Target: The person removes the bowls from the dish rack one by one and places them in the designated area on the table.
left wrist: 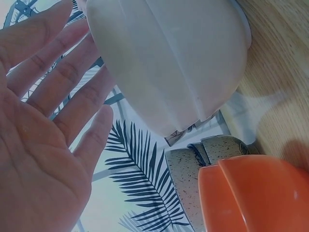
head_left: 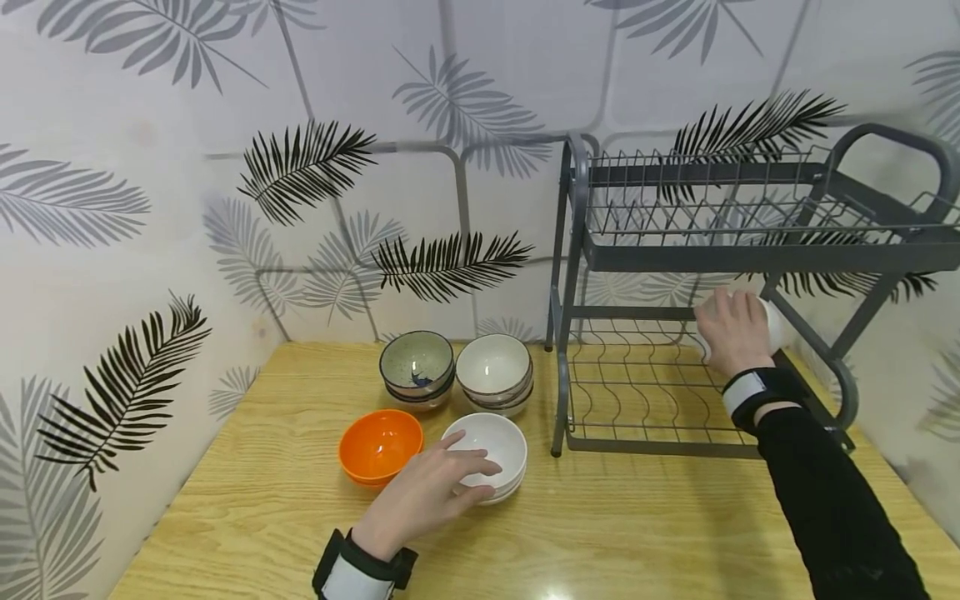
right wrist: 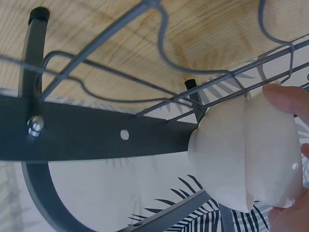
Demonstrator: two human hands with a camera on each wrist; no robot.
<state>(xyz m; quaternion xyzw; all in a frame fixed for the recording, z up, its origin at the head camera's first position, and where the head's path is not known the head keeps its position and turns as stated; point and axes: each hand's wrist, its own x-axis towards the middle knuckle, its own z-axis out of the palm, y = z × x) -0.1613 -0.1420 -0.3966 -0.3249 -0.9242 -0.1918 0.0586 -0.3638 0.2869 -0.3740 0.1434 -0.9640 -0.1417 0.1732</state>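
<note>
At the lower tier of the dish rack (head_left: 570,375), my right hand (head_left: 735,333) grips a white bowl (head_left: 776,325) turned on its side. The right wrist view shows this held bowl (right wrist: 273,150) against a second white bowl (right wrist: 219,150), beside the wire bars. My thumb lies at one side of it and fingers at the other. Over on the table, my left hand (head_left: 427,492) hovers at the near side of a stack of white bowls (head_left: 498,437). Its fingers are loosely extended over the rim, and in the left wrist view they lie beside the bowls' outer wall (left wrist: 169,63).
Orange bowls (head_left: 380,446) stand left of the white stack. Behind are stacked green-glazed bowls (head_left: 416,362) and cream bowls with dark rims (head_left: 493,367). The rack's upper basket (head_left: 750,257) overhangs my right hand. A leaf-patterned wall covering (head_left: 337,275) backs the table.
</note>
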